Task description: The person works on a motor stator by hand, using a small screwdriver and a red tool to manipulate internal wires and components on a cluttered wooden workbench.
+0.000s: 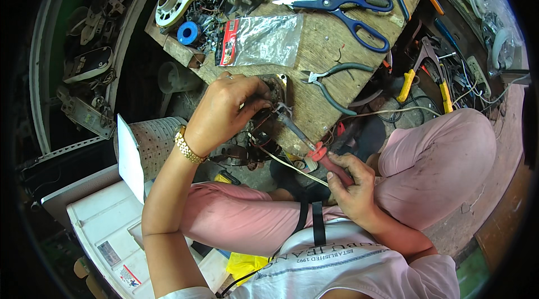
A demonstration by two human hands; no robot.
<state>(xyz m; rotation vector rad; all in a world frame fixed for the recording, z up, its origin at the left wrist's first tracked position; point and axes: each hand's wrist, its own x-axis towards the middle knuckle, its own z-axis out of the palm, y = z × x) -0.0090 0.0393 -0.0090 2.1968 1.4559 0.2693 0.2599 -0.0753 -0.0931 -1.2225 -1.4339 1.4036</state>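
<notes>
My left hand (pixel 230 102), with a gold watch on the wrist, reaches over a dark metal housing (pixel 279 87) at the board's near edge. Its thumb and fingers are pinched at the wires inside; what exactly they hold is too small to make out. My right hand (pixel 351 181) grips a red-handled soldering iron (pixel 337 170), whose metal tip points up-left, beside my left fingertips. A pale cable (pixel 292 169) runs below the iron. Grey-handled cutters (pixel 331 88) lie open on the plywood board (pixel 353 63) to the right of the housing.
Blue scissors (pixel 359 18), a plastic bag (pixel 258 40), tape rolls (pixel 188 33) and small parts lie on the board. Pliers (pixel 446 91) and cables are at the right. My pink-clad legs (pixel 432 164) are below; a perforated metal can (pixel 149 147) stands left, near a white box (pixel 101 243).
</notes>
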